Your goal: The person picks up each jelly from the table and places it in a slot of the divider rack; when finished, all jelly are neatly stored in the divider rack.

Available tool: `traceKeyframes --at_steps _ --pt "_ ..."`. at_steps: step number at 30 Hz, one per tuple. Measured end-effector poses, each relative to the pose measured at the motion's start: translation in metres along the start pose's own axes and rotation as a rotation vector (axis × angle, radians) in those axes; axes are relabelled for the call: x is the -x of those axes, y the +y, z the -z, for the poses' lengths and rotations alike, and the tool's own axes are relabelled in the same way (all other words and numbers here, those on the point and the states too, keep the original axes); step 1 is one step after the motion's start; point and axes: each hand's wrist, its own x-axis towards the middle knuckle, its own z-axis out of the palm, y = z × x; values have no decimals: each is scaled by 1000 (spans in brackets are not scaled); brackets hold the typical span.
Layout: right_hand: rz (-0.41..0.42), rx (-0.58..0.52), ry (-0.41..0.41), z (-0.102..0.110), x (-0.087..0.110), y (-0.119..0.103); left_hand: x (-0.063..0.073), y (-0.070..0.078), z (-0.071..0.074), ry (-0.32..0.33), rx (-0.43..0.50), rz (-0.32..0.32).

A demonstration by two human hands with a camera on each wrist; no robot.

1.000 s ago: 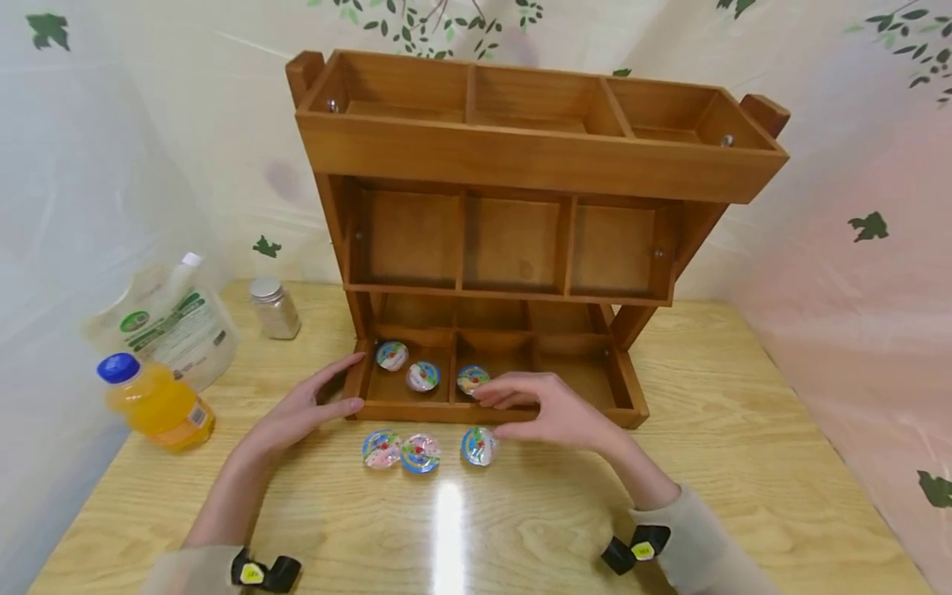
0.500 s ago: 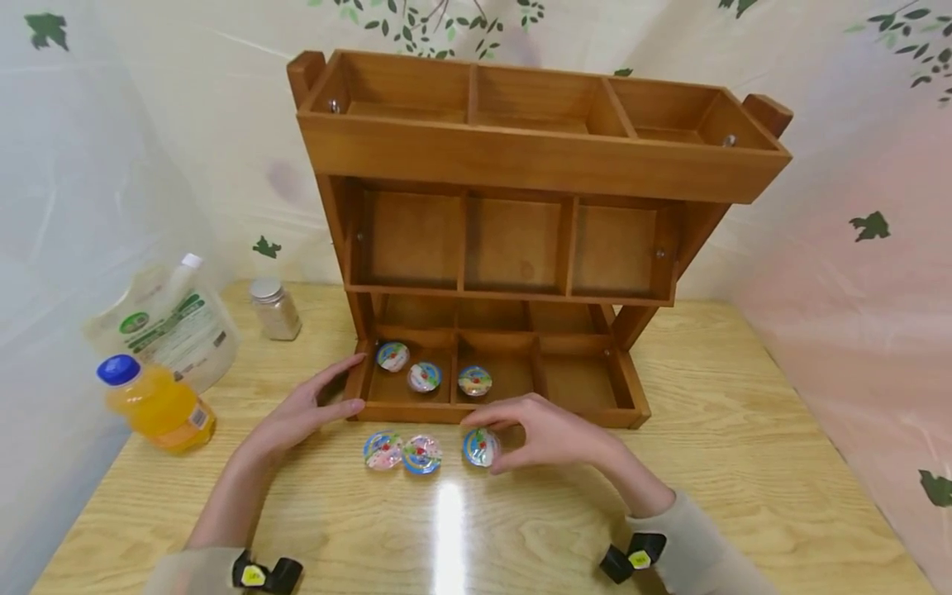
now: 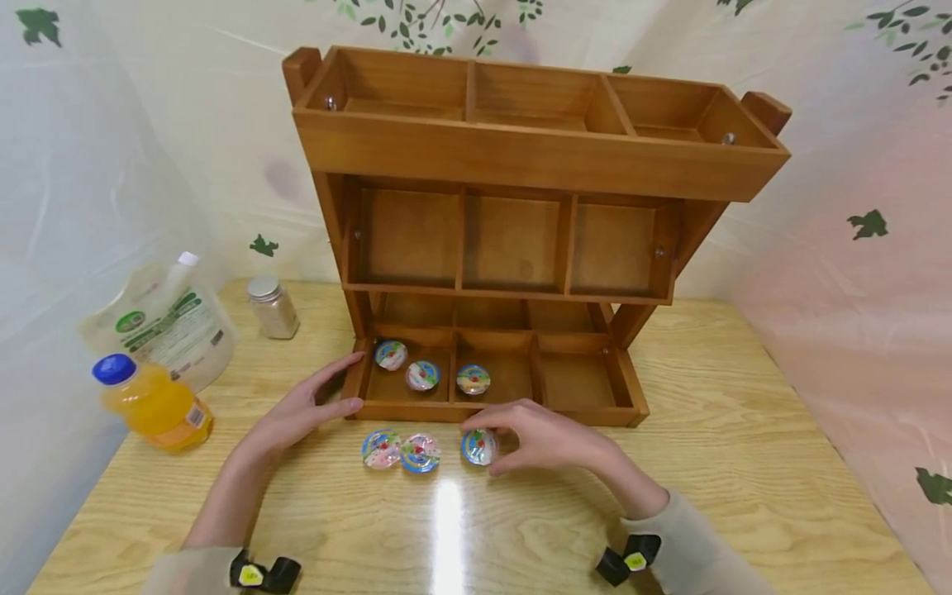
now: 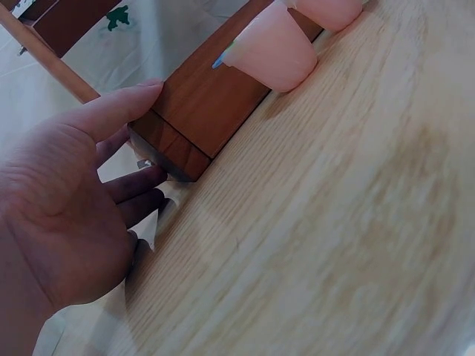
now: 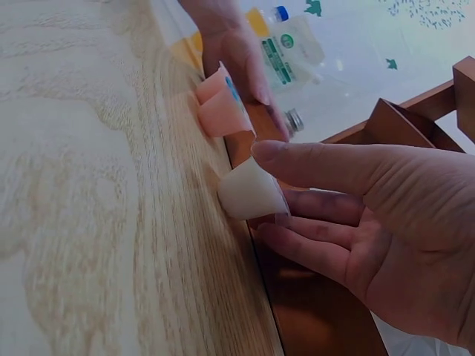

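Note:
My right hand (image 3: 546, 438) is around a white jelly cup (image 5: 251, 191) with a printed foil lid, its thumb and fingers at opposite sides of the rim. This cup stands on the table just in front of the wooden rack (image 3: 546, 157). Two pink jelly cups (image 4: 276, 52) stand side by side to its left. With straight fingers, my left hand (image 3: 297, 417) touches the left end of the rack's bottom tray (image 3: 498, 413). Inside that tray, two cups (image 3: 422, 376) sit in the left compartment and one cup (image 3: 473, 379) in the middle one.
At the left stand a bottle of orange drink (image 3: 159, 409) with a blue cap, a whitish pouch (image 3: 174, 330) and a small jar (image 3: 273, 307) with a metal lid. The rack's upper tiers overhang the bottom tray. A patterned curtain (image 3: 818, 165) hangs behind the table.
My right hand has drawn back from the cup in the middle compartment to the white cup on the table. The left hand has stayed at the rack's end.

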Motion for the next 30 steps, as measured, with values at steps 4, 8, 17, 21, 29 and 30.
traceKeyframes --at_steps 4,8,17,21,29,30 --pt "-4 8 -8 -1 -1 -1 1 1 0 2 0 -7" --pt "-13 18 -12 -3 -1 -1 1 1 0 0 4 -8" --pt "-7 -10 -10 -6 -2 1 0 0 0 -2 7 -2" --pt "-4 -13 -5 -6 -2 2 -1 1 0 -3 10 12" --pt "-25 -21 -7 -5 -2 1 0 2 0 1 29 22" --pt "-27 -28 -7 -5 -2 1 0 2 0 1 31 22"
